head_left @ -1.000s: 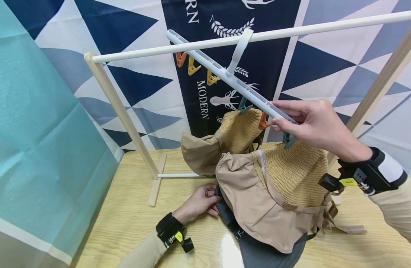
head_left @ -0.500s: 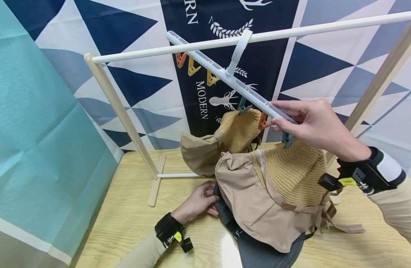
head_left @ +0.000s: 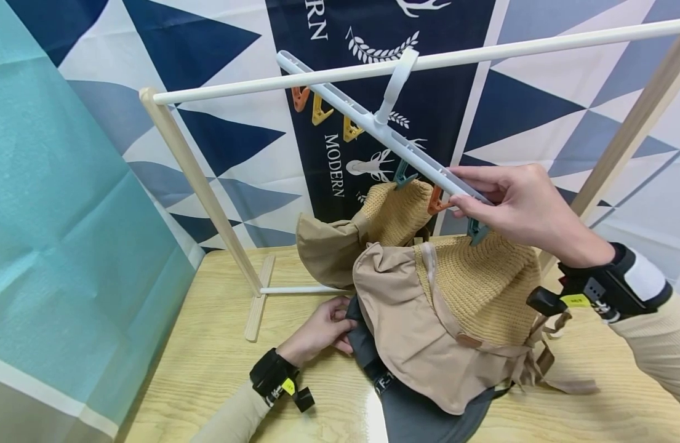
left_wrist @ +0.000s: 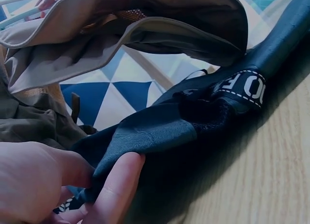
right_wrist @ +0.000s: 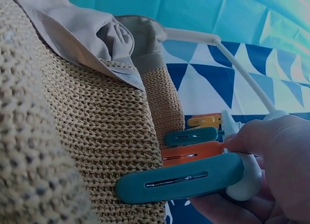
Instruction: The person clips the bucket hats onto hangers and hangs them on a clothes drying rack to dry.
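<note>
In the head view my right hand [head_left: 530,212] grips the lower end of a pale blue clip hanger [head_left: 392,140], which tilts down to the right. A beige sun hat [head_left: 423,314] with a knitted straw crown hangs near that hand from a teal clip [head_left: 476,231]. Behind it, a second straw-crowned hat [head_left: 331,246] hangs from another teal clip [head_left: 404,174]. My left hand [head_left: 323,326] pinches the edge of a dark grey hat [head_left: 408,403] on the table, partly hidden under the beige brim. Thumb and fingers hold its cloth [left_wrist: 145,134] in the left wrist view.
The hanger's hook [head_left: 397,80] sits over the white rail [head_left: 229,88] of a wooden-legged rack. An orange clip [head_left: 436,200] sits between the teal ones; several orange and yellow clips [head_left: 320,111] hang at the far end. A patterned cloth [head_left: 251,203] stands behind, a teal panel [head_left: 85,203] at left.
My left hand has shifted slightly left, drawing the dark grey hat with it. The beige hat's brim has swung a little left. My right hand stays on the hanger.
</note>
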`<state>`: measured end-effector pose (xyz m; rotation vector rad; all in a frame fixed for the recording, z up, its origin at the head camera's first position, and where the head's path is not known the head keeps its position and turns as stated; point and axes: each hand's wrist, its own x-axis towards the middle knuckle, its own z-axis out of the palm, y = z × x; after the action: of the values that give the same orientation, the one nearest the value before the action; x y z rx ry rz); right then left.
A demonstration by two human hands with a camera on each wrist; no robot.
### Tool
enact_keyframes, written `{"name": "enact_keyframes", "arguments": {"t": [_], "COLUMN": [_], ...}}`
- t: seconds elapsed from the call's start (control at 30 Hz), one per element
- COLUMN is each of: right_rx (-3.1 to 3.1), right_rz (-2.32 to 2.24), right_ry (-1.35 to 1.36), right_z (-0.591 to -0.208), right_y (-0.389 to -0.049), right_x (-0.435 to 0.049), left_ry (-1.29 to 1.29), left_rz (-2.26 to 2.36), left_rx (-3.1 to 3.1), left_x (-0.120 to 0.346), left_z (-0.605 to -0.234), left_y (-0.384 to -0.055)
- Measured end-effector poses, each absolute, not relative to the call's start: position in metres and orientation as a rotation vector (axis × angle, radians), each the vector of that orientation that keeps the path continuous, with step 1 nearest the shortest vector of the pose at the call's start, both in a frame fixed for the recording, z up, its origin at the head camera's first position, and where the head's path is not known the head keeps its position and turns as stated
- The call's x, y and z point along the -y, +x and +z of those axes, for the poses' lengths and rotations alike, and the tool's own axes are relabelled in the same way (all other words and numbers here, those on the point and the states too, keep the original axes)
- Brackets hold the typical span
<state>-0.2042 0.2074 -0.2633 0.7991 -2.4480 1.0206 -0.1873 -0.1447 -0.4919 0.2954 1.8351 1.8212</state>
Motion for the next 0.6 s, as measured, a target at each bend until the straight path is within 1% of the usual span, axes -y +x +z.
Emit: {"name": "enact_keyframes", "arguments": {"t": [0.6], "right_rx": [2.446], "right_rz": [1.014], "right_ry": [0.807], "right_z": [-0.2644], "right_y": [-0.2046], "right_x": [-0.2077], "left_ry": [0.278], "left_rz": [1.843], "left_rx": [-1.854], "left_x": [0.1521], "left_z": [-0.4916], "left_y": [-0.1918]}}
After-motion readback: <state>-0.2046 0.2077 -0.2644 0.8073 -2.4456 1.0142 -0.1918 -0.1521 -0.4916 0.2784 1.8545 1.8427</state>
